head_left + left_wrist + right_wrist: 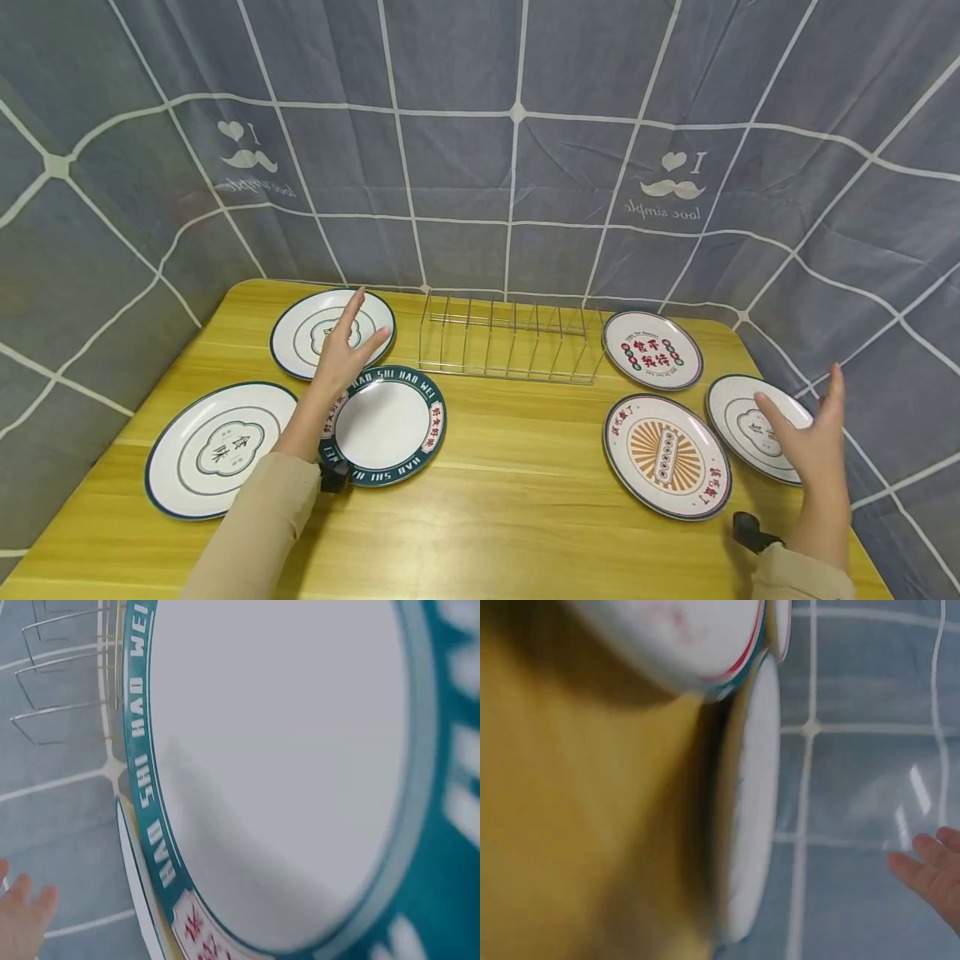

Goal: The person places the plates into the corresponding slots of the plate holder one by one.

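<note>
Front-left plate [225,450], white with a dark rim, lies near the left edge of the bench [510,517]; the left sleeve [258,525] crosses in front of its near right side. Behind it, the back-left plate [296,337] sits close to the rear edge. The left hand [341,356] is raised in front of that plate, thumb spread from the fingers, and its forearm partly hides the green-rimmed plate [386,425]. Whether these last two plates touch, I cannot tell. Next, a wire rack [506,375] runs along the rear edge, just before the grey curtain [570,167]. Close by its right end lies the red-lettered plate [652,350]; nearer the person is the sunburst plate [667,457], just beside the far-right plate [742,421] at the bench's right edge. The right hand [813,442] is raised by that one's right side, thumb and fingers apart. Bare wood spreads between the green-rimmed and sunburst plates, from rack to front; the curtain hems the back and both sides.
</note>
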The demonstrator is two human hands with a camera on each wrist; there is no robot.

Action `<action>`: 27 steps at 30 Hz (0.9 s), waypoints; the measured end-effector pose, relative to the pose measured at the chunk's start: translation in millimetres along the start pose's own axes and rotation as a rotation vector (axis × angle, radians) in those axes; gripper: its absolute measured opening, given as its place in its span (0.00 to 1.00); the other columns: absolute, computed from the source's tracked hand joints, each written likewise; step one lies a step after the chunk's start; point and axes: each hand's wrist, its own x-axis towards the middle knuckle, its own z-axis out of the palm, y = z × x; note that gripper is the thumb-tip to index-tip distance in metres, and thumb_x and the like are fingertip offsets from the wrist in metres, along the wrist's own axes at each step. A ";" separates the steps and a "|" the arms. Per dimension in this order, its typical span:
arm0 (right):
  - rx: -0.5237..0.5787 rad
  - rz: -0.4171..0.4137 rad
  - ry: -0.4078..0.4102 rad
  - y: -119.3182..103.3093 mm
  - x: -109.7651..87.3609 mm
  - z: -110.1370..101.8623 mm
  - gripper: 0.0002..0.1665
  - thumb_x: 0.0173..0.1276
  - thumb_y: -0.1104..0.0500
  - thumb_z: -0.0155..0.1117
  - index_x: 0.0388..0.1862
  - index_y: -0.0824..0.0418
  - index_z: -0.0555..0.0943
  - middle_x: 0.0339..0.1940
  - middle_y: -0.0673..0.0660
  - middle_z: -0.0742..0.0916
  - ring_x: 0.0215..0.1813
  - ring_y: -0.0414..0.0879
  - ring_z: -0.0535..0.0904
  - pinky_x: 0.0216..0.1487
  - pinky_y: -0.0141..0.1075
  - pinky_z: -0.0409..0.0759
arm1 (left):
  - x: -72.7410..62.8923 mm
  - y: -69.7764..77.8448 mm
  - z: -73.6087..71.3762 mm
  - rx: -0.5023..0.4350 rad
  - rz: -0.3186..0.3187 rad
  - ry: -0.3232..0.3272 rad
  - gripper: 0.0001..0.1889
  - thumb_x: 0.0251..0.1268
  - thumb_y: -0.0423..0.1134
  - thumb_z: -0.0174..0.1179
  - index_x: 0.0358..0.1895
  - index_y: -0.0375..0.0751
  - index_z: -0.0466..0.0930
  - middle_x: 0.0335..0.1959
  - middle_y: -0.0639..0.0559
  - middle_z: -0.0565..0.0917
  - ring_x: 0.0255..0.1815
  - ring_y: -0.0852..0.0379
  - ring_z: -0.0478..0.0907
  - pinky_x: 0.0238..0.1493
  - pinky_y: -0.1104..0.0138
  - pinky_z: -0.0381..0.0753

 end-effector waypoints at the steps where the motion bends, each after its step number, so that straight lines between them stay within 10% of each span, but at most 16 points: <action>1: 0.040 0.055 0.025 3.6 -1.8 -2.3 0.54 0.61 0.56 0.59 0.73 0.43 0.34 0.74 0.55 0.42 0.73 0.57 0.39 0.71 0.52 0.40 | 2.0 0.8 2.2 -0.045 -0.002 0.002 0.38 0.64 0.47 0.56 0.73 0.52 0.45 0.71 0.43 0.54 0.70 0.41 0.50 0.66 0.44 0.54; 9: 0.463 0.458 0.193 28.8 -8.7 -20.4 0.51 0.64 0.57 0.59 0.68 0.27 0.36 0.73 0.45 0.46 0.72 0.38 0.43 0.71 0.33 0.47 | 13.5 7.2 22.2 -0.317 -0.092 0.008 0.37 0.63 0.39 0.58 0.72 0.50 0.49 0.65 0.38 0.65 0.63 0.42 0.64 0.62 0.58 0.68; 15: 0.596 0.584 0.280 44.2 -7.3 -22.3 0.52 0.61 0.58 0.62 0.67 0.25 0.40 0.70 0.40 0.50 0.71 0.36 0.44 0.69 0.28 0.50 | 21.6 8.2 34.1 -0.431 -0.175 -0.013 0.39 0.58 0.36 0.62 0.71 0.53 0.52 0.59 0.38 0.71 0.52 0.47 0.75 0.41 0.77 0.77; 19: 0.609 0.620 0.300 58.3 -2.3 -20.5 0.54 0.57 0.59 0.66 0.68 0.28 0.42 0.68 0.42 0.53 0.64 0.43 0.59 0.47 0.26 0.76 | 23.2 17.7 34.5 -0.500 -0.207 -0.043 0.38 0.57 0.32 0.62 0.70 0.49 0.54 0.58 0.34 0.71 0.37 0.63 0.80 0.45 0.66 0.80; 22: 0.671 0.664 0.286 81.6 7.9 -19.8 0.56 0.54 0.60 0.69 0.67 0.27 0.43 0.63 0.41 0.56 0.50 0.37 0.66 0.28 0.23 0.76 | 24.5 26.8 33.8 -0.537 -0.228 -0.067 0.37 0.57 0.29 0.61 0.70 0.45 0.55 0.57 0.29 0.70 0.29 0.69 0.79 0.49 0.54 0.76; 27: 0.792 0.687 0.352 127.5 25.0 -22.0 0.58 0.48 0.68 0.72 0.65 0.28 0.50 0.50 0.43 0.62 0.38 0.37 0.71 0.25 0.30 0.80 | 29.6 24.9 39.9 -0.554 -0.227 -0.092 0.35 0.56 0.27 0.62 0.68 0.42 0.59 0.53 0.26 0.72 0.33 0.61 0.81 0.48 0.51 0.75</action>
